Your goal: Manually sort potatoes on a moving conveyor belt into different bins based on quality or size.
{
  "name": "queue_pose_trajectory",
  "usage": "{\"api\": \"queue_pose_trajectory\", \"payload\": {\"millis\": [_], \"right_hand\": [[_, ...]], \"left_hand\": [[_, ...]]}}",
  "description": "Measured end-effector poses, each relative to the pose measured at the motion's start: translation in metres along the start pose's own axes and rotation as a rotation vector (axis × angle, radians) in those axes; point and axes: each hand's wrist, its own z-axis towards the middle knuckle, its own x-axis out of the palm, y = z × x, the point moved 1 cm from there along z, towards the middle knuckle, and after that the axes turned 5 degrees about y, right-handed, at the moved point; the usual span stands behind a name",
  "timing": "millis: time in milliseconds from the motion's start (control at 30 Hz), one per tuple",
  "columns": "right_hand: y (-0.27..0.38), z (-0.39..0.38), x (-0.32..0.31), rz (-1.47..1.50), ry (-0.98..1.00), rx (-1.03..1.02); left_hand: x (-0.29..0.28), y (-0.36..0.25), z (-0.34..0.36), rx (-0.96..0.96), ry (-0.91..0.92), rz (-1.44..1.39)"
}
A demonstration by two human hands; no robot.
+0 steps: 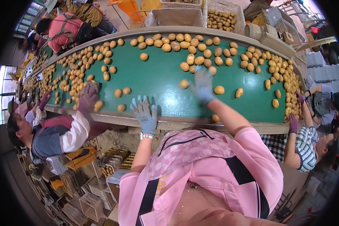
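Note:
Many potatoes (pixel 219 90) lie on a green conveyor belt (pixel 162 81), crowded along its far edge and at its right end. My left hand (pixel 145 117), in a grey-blue glove, rests open at the belt's near edge with fingers spread and nothing in it. Over the middle of the belt reaches my right hand (pixel 203 86), gloved alike and blurred by motion. Its fingers stretch toward potatoes near the far side, with the thumb held apart beside a loose potato (pixel 183 84). No potato shows gripped in it; whether the fingertips touch those ahead is unclear.
At my left, a co-worker's purple-gloved hand (pixel 88 98) is over the belt. More purple-gloved hands (pixel 293 122) work at the right end. Beyond the far rail (pixel 184 29) stand a crate of potatoes (pixel 221 20) and a lined bin (pixel 175 18). Stacked crates (pixel 91 206) lie behind me.

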Motion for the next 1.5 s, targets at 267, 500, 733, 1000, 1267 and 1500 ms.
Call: {"api": "queue_pose_trajectory", "payload": {"millis": [267, 500, 733, 1000, 1267, 1500], "right_hand": [[0.056, 0.023, -0.071, 0.689, 0.085, -0.274], [0.100, 0.100, -0.031, 0.210, 0.368, -0.255], [0.169, 0.007, -0.043, 0.141, 0.390, -0.586], [0.108, -0.020, -0.061, 0.342, 0.185, -0.620], [0.031, 0.116, -0.086, 0.008, -0.514, -0.116], [0.051, 0.143, -0.072, 0.670, 0.346, 0.045]], "left_hand": [[-0.008, 0.034, 0.000, 0.046, -0.109, -0.133], [-0.023, 0.061, -0.004, -0.081, 0.116, -0.522], [-0.040, 0.066, 0.006, -0.042, 0.020, -0.364], [-0.068, 0.072, 0.017, 0.034, -0.023, -0.423], [-0.051, 0.014, 0.035, 0.880, 0.468, -0.358], [-0.061, 0.100, 0.057, 0.405, 0.171, -0.086]]}}
